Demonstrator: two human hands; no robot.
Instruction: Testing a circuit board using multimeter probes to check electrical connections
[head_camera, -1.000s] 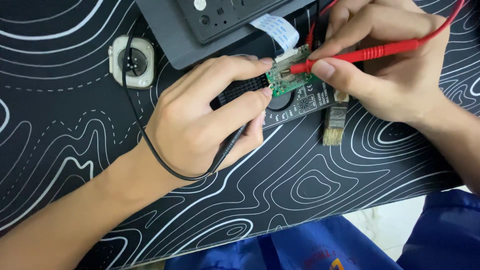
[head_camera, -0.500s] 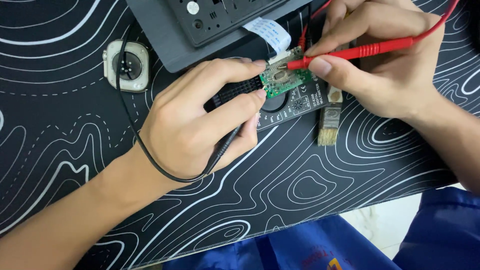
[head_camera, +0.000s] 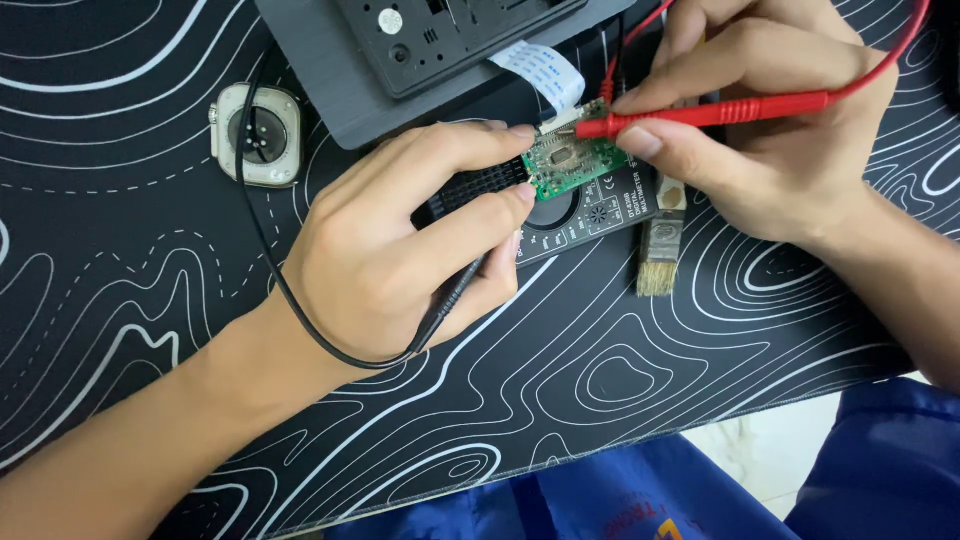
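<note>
Green circuit board, small and rectangular, dotted with silver solder pads and a dark chip at its middle, sits right over the top of a black digital multimeter near the upper centre of the view. A white flat ribbon cable runs from its upper edge toward a dark grey device housing lying open at the top.

Underneath it all, a black table mat with white wavy contour lines covers the table. A square smartwatch body in pale metal lies face-down off to the left, well apart from the board, and a small brush with tan bristles rests just beside the multimeter on the right. Blue fabric shows along the bottom edge, with a strip of pale floor next to it.

Now the hands. Left hand: fingers closed in a pen-style pinch on a black test probe, its tip at the board's left edge, thin black lead looping back under the wrist and up past the watch. Right hand: thumb and forefinger clamped together on a red test probe, held almost level, its tip touching the board's upper right corner, red lead curving away to the upper right.
</note>
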